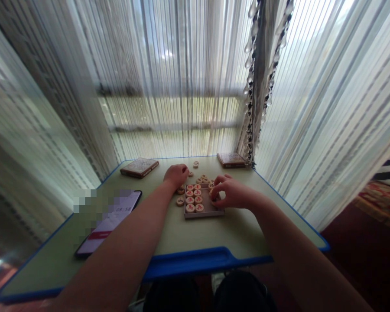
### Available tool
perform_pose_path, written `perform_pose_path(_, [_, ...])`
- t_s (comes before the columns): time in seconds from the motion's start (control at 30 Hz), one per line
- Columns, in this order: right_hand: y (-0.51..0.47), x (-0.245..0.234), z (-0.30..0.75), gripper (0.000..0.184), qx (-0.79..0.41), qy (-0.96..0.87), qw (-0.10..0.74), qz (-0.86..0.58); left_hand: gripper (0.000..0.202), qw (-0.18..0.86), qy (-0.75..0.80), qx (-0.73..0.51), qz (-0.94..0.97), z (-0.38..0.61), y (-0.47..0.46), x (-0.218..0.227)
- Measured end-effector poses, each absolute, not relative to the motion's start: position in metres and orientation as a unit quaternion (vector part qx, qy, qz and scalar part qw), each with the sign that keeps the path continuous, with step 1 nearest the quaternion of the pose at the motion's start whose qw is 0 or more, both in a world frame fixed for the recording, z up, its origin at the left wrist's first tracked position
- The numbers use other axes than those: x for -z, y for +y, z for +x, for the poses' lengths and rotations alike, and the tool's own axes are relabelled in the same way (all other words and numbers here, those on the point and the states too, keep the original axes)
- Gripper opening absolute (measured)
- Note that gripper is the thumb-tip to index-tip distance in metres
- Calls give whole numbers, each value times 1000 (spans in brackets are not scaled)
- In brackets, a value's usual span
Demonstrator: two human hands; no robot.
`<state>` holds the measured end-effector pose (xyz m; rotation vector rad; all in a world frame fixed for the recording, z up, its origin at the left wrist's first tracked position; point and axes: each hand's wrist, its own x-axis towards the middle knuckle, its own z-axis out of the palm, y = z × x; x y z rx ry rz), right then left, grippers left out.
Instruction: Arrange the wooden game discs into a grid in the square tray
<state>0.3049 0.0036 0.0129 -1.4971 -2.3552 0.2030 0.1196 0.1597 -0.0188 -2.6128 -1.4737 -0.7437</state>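
Note:
A shallow box (pixel 211 213) holds round wooden Chinese chess pieces with red characters (pixel 194 200), set in two columns along its left side. Over its right side, my right hand (pixel 235 193) has thumb and forefinger closed around a Chinese chess piece (pixel 213 197), partly hidden by the fingers. Beyond the box's upper left corner, my left hand (pixel 177 175) is closed with fingers curled; whatever it may grip is hidden. Just by its fingertips lies a loose piece (pixel 190 174). More loose pieces (pixel 180 201) rest left of the box, and others (pixel 203 178) behind it.
A phone (pixel 117 221) showing a clock lies left of my left forearm. Two flat boxes stand at the back, one left (pixel 139 167) and one right (pixel 231 160). Small pieces (pixel 196 164) sit near the far edge. Blue trim (pixel 195 261) borders the table; curtains hang behind.

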Motion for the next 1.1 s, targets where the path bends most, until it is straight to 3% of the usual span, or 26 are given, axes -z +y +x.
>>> perform_pose_path(0.47, [5, -20, 311, 15, -27, -810, 227, -540, 32, 25, -467, 252, -847, 119, 163, 20])
perform_pose_path(0.67, [26, 0, 321, 41, 18, -738, 290, -609, 29, -1, -472, 254, -844, 120, 164, 20])
perform_pose_path(0.93, [56, 22, 335, 35, 38, -667, 325, -669, 36, -121, -504, 280, -808, 123, 170, 22])
perform_pose_path(1.1, [64, 28, 342, 34, -24, -647, 322, -691, 56, -217, -552, 345, -727, 116, 184, 22])
